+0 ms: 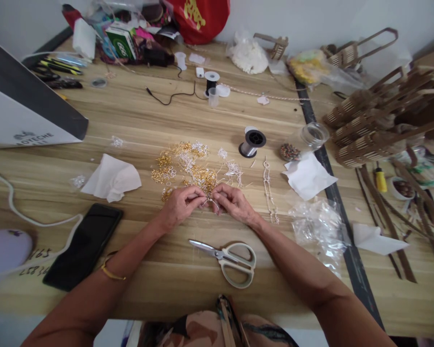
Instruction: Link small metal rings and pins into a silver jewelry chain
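At the middle of the wooden table, my left hand (183, 205) and my right hand (235, 202) are close together, fingertips pinched on a small beaded strand (210, 200) stretched between them. Just beyond my fingers lie heaps of gold and silver findings (204, 177). Thin silvery pins (234, 169) are scattered to their right. A beaded chain (267, 188) lies stretched out right of my right hand. Nearer to me, scissors with pale handles (237, 262) rest between my forearms, blades pointing left. Past the pins stands a spool of wire (253, 143).
A black phone (83, 246) and white tissue (112, 178) lie on the left. To the right are another tissue (308, 176), a tipped jar (313, 137) with beads, and plastic bags (320, 229). Wooden baskets (358, 127) crowd the far right.
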Action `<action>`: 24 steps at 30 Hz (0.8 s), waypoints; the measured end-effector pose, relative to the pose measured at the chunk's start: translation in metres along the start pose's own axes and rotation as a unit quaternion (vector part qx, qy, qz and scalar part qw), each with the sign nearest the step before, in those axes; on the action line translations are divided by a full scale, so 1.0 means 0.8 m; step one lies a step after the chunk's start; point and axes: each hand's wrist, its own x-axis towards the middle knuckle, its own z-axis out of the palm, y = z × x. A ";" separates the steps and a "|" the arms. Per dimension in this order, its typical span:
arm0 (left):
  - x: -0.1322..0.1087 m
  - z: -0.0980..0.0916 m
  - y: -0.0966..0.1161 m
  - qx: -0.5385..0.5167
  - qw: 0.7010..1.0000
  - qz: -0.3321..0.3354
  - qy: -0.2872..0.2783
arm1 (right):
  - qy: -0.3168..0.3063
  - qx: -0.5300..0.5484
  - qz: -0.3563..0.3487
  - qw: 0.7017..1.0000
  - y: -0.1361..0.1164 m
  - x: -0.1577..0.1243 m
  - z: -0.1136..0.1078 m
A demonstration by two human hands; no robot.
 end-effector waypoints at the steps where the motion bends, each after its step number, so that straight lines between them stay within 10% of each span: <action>1: 0.000 0.000 0.001 0.023 1.000 0.004 0.001 | -0.002 0.000 -0.002 1.000 0.000 0.000 0.000; 24: -0.003 0.008 0.011 0.250 0.967 0.050 -0.007 | -0.044 -0.129 -0.075 0.988 -0.007 -0.004 0.004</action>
